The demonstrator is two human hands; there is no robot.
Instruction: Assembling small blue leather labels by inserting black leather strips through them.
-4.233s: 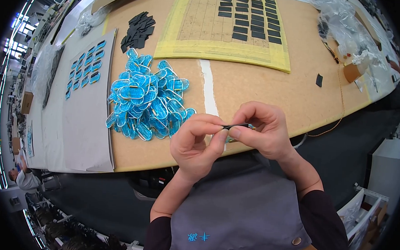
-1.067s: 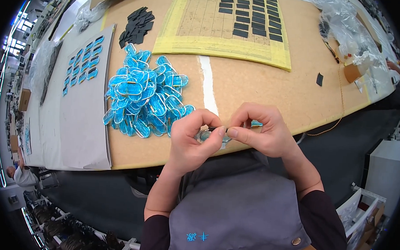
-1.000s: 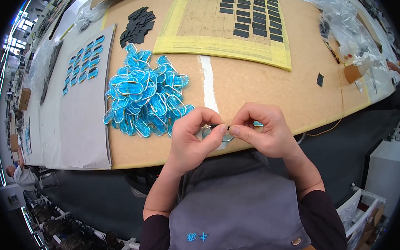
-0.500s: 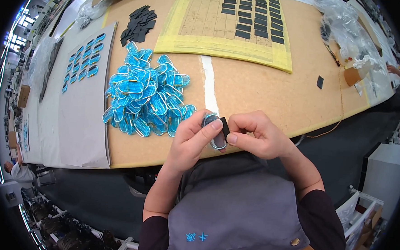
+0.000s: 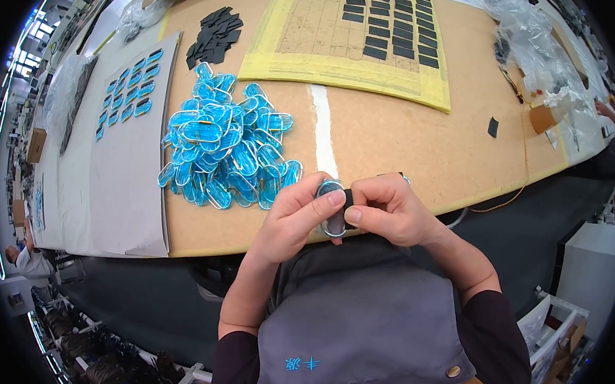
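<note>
Just over the table's near edge, my left hand (image 5: 293, 219) pinches an oval metal ring (image 5: 333, 226) between thumb and fingers. Its middle looks greyish and see-through. My right hand (image 5: 392, 212) grips a small black strip (image 5: 349, 198) between thumb and bent forefinger, right against the ring's right side. Whether the strip is fixed to the ring is hidden by my fingers. To the left lies a heap of oval metal rings with blue film (image 5: 219, 146). A small dark and bluish bit (image 5: 406, 179) peeks out behind my right hand.
Rows of ovals with black strips (image 5: 142, 107) lie on a grey board (image 5: 130, 190). Black pieces (image 5: 214, 40) are heaped behind the blue pile; more sit in columns on a yellow-edged board (image 5: 341, 87). One black piece (image 5: 493, 126) and plastic wrap (image 5: 524, 36) are at right.
Both hands have shifted slightly, with the ring turned a little. Less of the black strip shows between my fingers. The small bit behind my right hand has come into sight.
</note>
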